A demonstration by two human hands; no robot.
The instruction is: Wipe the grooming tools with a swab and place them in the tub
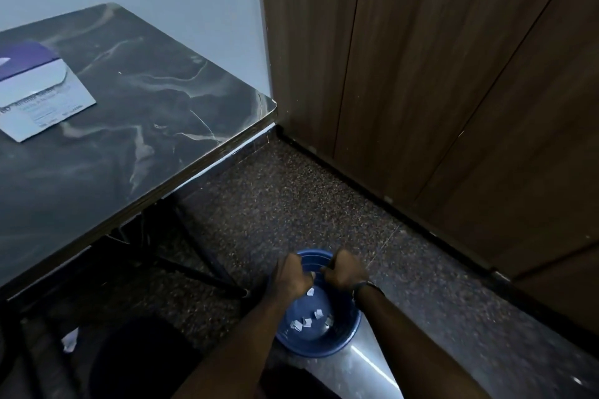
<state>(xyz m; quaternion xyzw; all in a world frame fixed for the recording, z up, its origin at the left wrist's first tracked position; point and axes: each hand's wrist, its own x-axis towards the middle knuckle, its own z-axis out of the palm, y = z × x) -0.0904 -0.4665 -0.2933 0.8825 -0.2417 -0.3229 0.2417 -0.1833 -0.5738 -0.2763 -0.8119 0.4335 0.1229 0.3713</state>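
1. From my end the only print anywhere is on the white and purple box (42, 91), sitting on the dark marble table (136, 126) well up and left of both hands.
2. Its front has a few lines of text, but they're too blurred to read, honestly.

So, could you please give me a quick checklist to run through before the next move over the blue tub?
1. Blue tub below both hands: ok.
2. Left hand and right hand together above tub, fingers curled: ok.
3. What the hands pinch, swab or tool: cannot tell.
4. Grooming tools in tub: cannot tell; only small white pieces show.
5. Swab box on the table, away from the hands: ok.
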